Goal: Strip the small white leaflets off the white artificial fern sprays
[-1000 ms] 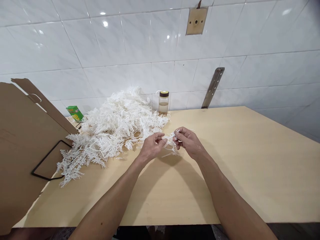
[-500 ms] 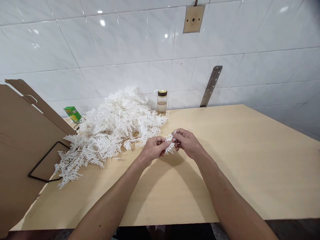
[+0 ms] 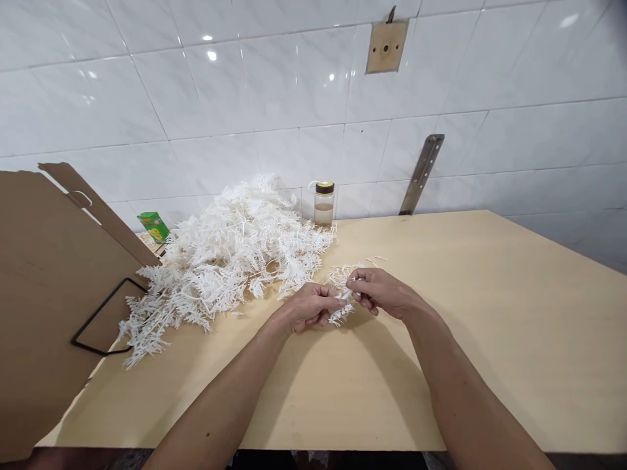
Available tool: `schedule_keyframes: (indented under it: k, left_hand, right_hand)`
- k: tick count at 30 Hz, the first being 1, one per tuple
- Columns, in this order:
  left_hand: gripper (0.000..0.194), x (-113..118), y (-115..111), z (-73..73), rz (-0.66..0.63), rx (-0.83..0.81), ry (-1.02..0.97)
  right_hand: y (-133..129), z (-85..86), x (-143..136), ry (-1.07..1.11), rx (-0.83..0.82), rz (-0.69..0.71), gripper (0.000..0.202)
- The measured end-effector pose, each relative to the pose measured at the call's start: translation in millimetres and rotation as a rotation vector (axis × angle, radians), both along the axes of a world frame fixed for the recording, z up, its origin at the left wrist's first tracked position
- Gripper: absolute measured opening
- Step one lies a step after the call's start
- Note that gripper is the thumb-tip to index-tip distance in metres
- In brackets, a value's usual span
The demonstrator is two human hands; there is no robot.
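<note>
A small white branching sprig [image 3: 341, 316], seemingly plastic, is held between my two hands over the table. My left hand [image 3: 309, 307] pinches it from the left with thumb and forefinger. From the right, my right hand [image 3: 375, 290] grips its upper end between thumb and fingertips, its other fingers curled. Just beyond the hands lie several loose white bits [image 3: 337, 277] on the tabletop. To the left spreads a large heap of similar white sprigs [image 3: 235, 245], tangled together. The fingertips partly hide the held sprig.
The pale wooden table [image 3: 514, 339] meets a tiled wall [image 3: 274, 98]. Behind the heap stand a dark-lidded jar of liquid [image 3: 324, 205] and a green box [image 3: 153, 226]. At left are a cardboard box [image 3: 44, 294] and a black wire frame [image 3: 78, 329]. A metal bracket [image 3: 422, 173] leans upright on the wall.
Both hands are a little lower and further right in view, still holding a sprig. More loose white bits show on the table beyond them. The whole view has shifted slightly.
</note>
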State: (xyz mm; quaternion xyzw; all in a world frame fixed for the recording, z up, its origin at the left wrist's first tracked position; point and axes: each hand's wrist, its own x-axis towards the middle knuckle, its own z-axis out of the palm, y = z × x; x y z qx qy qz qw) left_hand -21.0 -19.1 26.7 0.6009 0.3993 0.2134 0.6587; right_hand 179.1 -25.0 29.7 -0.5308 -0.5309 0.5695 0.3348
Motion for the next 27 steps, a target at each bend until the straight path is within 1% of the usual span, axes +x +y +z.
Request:
schedule_keyframes:
  k: [3, 5, 7, 8, 9, 11, 14, 16, 17, 18, 19, 21, 23, 25, 27]
  left_hand:
    - [0.043, -3.3, -4.1, 10.8, -0.029, 0.037, -0.01]
    - [0.043, -3.1, -6.5, 13.9, 0.001, 0.06, -0.008]
    - [0.042, 0.5, -10.3, 12.9, 0.022, 0.067, 0.008]
    - [0.04, 3.4, -13.1, 11.6, 0.008, 0.044, 0.021]
    - [0.038, 6.8, -16.4, 10.4, -0.017, 0.033, 0.025]
    - [0.038, 13.4, -24.0, 9.4, -0.058, 0.021, 0.023]
    - [0.037, 19.3, -32.6, 11.4, -0.159, -0.019, -0.003]
    - [0.038, 19.3, -32.1, 11.3, -0.185, -0.038, -0.021]
    - [0.037, 18.2, -29.5, 9.9, -0.178, -0.039, -0.033]
    - [0.036, 16.6, -25.6, 7.6, -0.128, -0.026, -0.045]
    - [0.035, 14.5, -20.7, 4.8, -0.047, 0.003, -0.055]
    - [0.034, 9.5, -9.8, -0.8, 0.13, 0.071, -0.012]
    - [0.033, 3.8, -0.3, -3.5, 0.248, 0.166, 0.059]
    - [0.035, -1.5, 5.5, -1.9, 0.312, 0.197, 0.092]
    - [0.038, -5.4, 7.7, 2.3, 0.313, 0.152, 0.08]
  right_hand:
    - [-1.8, 2.6, 6.3, 0.001, -0.017, 0.102, 0.025]
    - [-0.2, -0.6, 4.3, -0.031, -0.018, 0.101, 0.027]
    - [1.8, -5.0, 0.3, -0.076, -0.007, 0.065, 0.027]
    - [2.2, -6.4, -1.0, -0.105, 0.001, 0.064, 0.026]
    - [1.9, -6.7, -1.0, -0.137, 0.01, 0.087, 0.025]
    - [-1.2, -3.8, 3.4, -0.192, 0.027, 0.193, 0.024]
    - [-8.7, 5.5, 17.1, -0.191, 0.034, 0.352, 0.026]
    - [-11.3, 9.3, 23.9, -0.151, 0.037, 0.374, 0.029]
    - [-11.0, 9.3, 25.0, -0.134, 0.045, 0.348, 0.031]
    - [-9.6, 7.8, 24.4, -0.123, 0.054, 0.298, 0.032]
    - [-7.4, 5.1, 22.2, -0.117, 0.065, 0.234, 0.032]
    - [-1.7, -2.8, 14.6, -0.116, 0.057, 0.086, 0.033]
    - [3.9, -11.5, 5.9, -0.101, 0.062, 0.015, 0.033]
    - [7.9, -19.0, -1.0, -0.072, 0.091, 0.001, 0.031]
    - [10.1, -24.4, -5.3, -0.06, 0.129, 0.007, 0.03]
